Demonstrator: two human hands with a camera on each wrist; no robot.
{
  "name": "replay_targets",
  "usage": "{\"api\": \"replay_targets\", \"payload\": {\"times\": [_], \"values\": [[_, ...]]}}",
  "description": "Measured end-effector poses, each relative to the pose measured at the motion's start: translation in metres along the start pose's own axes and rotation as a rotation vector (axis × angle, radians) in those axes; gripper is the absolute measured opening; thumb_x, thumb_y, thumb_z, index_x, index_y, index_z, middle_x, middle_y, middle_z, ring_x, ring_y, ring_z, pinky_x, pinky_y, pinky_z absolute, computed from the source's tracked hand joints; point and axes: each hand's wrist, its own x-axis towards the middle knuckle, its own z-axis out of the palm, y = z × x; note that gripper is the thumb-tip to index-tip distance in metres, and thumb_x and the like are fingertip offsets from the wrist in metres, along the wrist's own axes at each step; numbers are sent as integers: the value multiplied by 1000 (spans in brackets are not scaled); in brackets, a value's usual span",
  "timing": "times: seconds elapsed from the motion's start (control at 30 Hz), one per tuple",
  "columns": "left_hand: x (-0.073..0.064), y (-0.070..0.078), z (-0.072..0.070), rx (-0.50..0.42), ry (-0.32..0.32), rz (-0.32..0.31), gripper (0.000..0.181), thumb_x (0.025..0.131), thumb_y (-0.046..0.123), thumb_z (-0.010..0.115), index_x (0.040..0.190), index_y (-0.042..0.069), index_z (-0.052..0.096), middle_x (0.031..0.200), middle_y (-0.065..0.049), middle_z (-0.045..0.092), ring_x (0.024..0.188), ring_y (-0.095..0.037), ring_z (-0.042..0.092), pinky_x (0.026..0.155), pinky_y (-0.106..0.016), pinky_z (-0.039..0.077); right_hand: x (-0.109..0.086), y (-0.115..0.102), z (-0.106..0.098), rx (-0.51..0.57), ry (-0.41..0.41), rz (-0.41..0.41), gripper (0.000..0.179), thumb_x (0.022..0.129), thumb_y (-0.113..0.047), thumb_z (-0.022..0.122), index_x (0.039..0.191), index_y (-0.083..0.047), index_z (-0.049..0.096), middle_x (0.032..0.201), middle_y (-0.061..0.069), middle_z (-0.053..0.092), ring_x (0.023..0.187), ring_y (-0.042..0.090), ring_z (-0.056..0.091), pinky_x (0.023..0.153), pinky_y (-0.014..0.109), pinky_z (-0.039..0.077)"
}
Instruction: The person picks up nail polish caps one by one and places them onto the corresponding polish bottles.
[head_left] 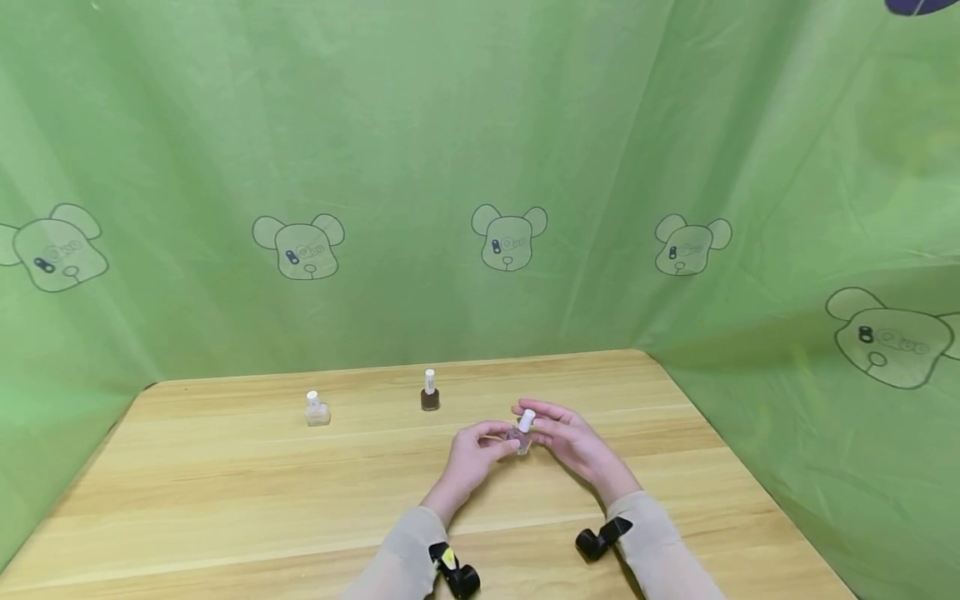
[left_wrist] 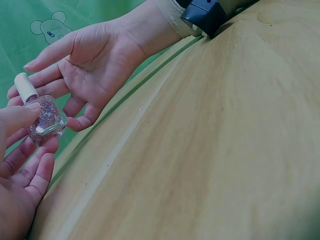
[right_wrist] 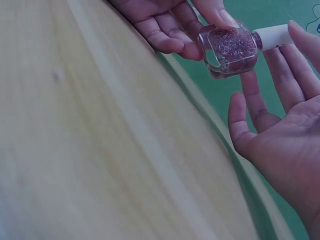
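My left hand (head_left: 471, 458) holds a glittery pink nail polish bottle (right_wrist: 231, 50) by its glass body, its thumb pressed on one face and fingers behind. The bottle, tilted, has a white cap (left_wrist: 25, 87) and clear walls with glitter inside. At the cap is my right hand (head_left: 576, 443), palm turned toward the bottle. Its fingers reach out rather straight behind the cap, and its thumb tip is right at the cap's end in the right wrist view.
On the wooden table (head_left: 247, 483), a dark nail polish bottle (head_left: 430, 397) stands near the back edge. A pale, clear nail polish bottle (head_left: 317, 412) is farther left. Green curtains (head_left: 420, 150) with bear outlines enclose the back and sides.
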Motion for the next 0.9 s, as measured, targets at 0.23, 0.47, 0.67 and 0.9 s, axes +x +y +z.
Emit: {"api": "replay_targets", "payload": {"times": [0.23, 0.47, 0.67, 0.9], "values": [[0, 1, -1, 33, -26, -5, 31, 81, 21, 79, 108, 7, 72, 101, -12, 72, 79, -11, 66, 70, -21, 57, 0, 2, 0, 8, 13, 16, 40, 98, 5, 44, 115, -21, 70, 118, -5, 71, 111, 9, 65, 98, 23, 50], [0, 2, -1, 39, -38, -1, 31, 81, 21, 79, 108, 6, 72, 102, -12, 72, 78, -9, 65, 70, -20, 57, 2, 5, -3, 5, 22, -29, 40, 96, 8, 45, 109, -21, 71, 110, -5, 73, 106, 8, 66, 93, 24, 53], [0, 0, -1, 59, -44, 10, 30, 81, 20, 79, 107, 6, 72, 101, -12, 73, 77, -9, 64, 69, -18, 55, 2, 6, -3, -14, 49, -43, 35, 92, 9, 51, 102, -19, 69, 105, -4, 73, 99, 8, 67, 88, 24, 54], [-1, 2, -1, 84, -55, 25, 28, 81, 19, 79, 105, 7, 73, 99, -11, 74, 74, -8, 63, 66, -18, 54, 2, 5, 1, -51, 96, -30, 29, 90, 9, 52, 91, -18, 63, 96, -5, 68, 89, 8, 63, 81, 22, 51]]}}
